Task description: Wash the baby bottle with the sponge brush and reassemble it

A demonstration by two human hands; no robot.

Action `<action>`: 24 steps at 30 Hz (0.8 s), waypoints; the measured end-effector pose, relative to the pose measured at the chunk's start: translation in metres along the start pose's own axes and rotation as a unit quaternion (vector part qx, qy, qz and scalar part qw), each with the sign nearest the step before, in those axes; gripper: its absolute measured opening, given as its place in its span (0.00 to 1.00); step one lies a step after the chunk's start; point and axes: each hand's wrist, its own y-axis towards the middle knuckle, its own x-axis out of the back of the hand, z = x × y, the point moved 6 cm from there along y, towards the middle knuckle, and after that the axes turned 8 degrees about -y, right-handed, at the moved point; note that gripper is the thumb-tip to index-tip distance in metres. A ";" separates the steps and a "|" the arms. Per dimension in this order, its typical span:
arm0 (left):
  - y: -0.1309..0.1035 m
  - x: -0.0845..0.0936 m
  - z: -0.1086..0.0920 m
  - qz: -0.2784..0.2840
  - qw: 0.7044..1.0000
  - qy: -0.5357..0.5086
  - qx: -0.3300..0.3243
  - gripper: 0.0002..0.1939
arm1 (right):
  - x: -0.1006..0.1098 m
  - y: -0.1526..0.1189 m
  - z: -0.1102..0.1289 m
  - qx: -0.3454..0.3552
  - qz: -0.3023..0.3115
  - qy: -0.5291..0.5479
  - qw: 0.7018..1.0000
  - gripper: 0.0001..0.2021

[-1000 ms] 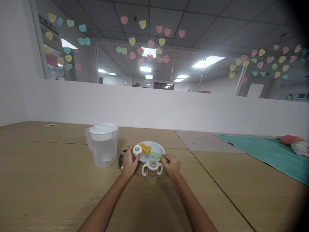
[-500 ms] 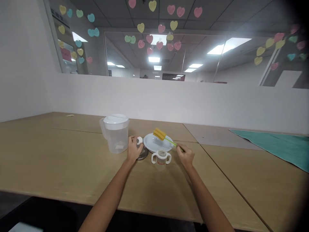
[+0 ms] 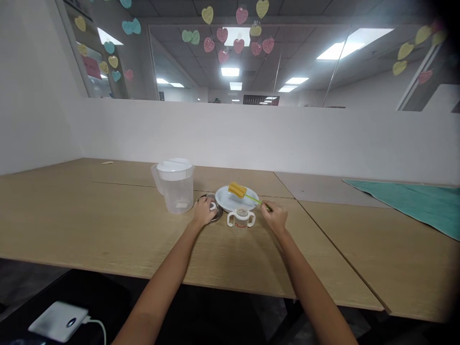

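My right hand is closed round the green handle of a bottle brush, whose yellow sponge head is over the white plate. My left hand is low over a round metal dish, fingers closed about a small white ring-shaped bottle cap; the fingers partly hide it. Between my hands stands a clear baby bottle with two white handles and an open top, just in front of the plate.
A clear lidded pitcher stands left of the dish. A teal cloth lies on the right of the wooden table. A white power bank with a cable is below the front edge. A white wall rises behind.
My left hand has lowered the bottle cap to the metal dish. The brush stays over the plate in my right hand. The view has tilted down a little.
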 end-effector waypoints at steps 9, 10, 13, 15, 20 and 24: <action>0.001 -0.002 0.001 0.013 1.000 0.015 0.012 0.15 | -0.001 0.001 0.000 -0.016 0.016 -0.007 1.000 0.16; 0.001 -0.002 0.001 0.010 1.000 0.015 0.016 0.15 | -0.001 0.001 -0.001 -0.021 0.020 -0.004 1.000 0.16; 0.003 0.000 0.002 0.000 1.000 0.016 0.023 0.14 | -0.002 0.001 -0.005 -0.061 0.038 0.012 0.997 0.16; 0.003 0.007 -0.002 -0.026 0.999 0.009 0.019 0.14 | -0.005 0.001 -0.008 -0.109 0.061 0.057 0.991 0.15; -0.010 0.039 -0.034 -0.175 0.969 -0.141 -0.103 0.13 | -0.032 -0.005 -0.011 -0.295 0.197 0.317 0.879 0.15; -0.026 0.030 -0.074 -0.085 0.950 -0.213 -0.213 0.20 | -0.046 -0.011 -0.002 -0.342 0.285 0.387 0.808 0.14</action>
